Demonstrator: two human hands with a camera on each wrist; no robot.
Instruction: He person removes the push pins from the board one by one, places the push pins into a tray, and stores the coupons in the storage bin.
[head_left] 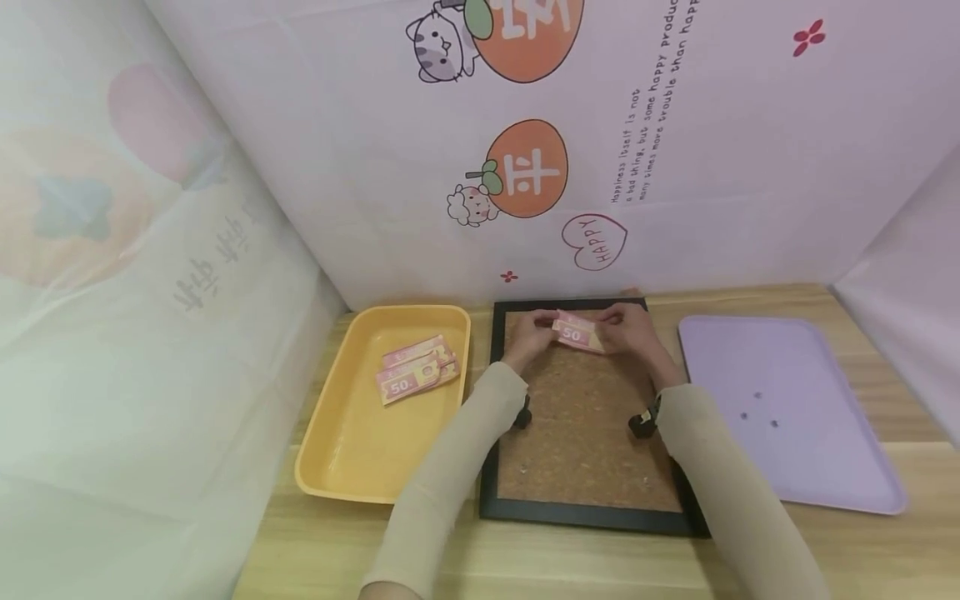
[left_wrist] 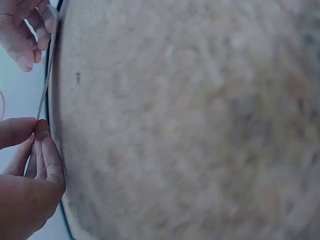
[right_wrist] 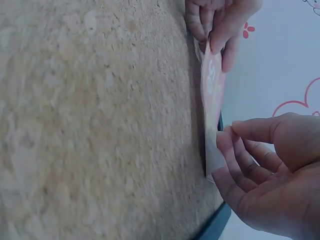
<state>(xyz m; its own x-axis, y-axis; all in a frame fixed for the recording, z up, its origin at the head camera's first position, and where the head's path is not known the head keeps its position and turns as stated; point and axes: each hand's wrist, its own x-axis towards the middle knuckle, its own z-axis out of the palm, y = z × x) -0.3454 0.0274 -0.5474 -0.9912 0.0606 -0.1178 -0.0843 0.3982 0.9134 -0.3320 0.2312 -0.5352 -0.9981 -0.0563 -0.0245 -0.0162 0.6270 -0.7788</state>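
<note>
A pink and cream paper coupon (head_left: 576, 332) printed with "50" stands near the top of the framed cork board (head_left: 585, 417). My left hand (head_left: 531, 337) pinches its left end between thumb and fingers. At the coupon's other end is my right hand (head_left: 628, 329), fingers bent. In the right wrist view, this right hand (right_wrist: 280, 165) has its thumb and index fingertips close together at the coupon's edge, other fingertips overlapping the paper; I cannot tell whether they grip anything. The left wrist view shows the coupon (left_wrist: 44, 92) edge-on above the left fingertips (left_wrist: 42, 127).
Left of the board, a yellow tray (head_left: 337, 442) holds several similar coupons (head_left: 408, 379). A purple tray (head_left: 810, 367) on the right carries three small clear pieces (head_left: 775, 423). Tiny shiny bits (head_left: 646, 481) dot the board's lower part. A printed cloth wall (head_left: 420, 208) rises behind.
</note>
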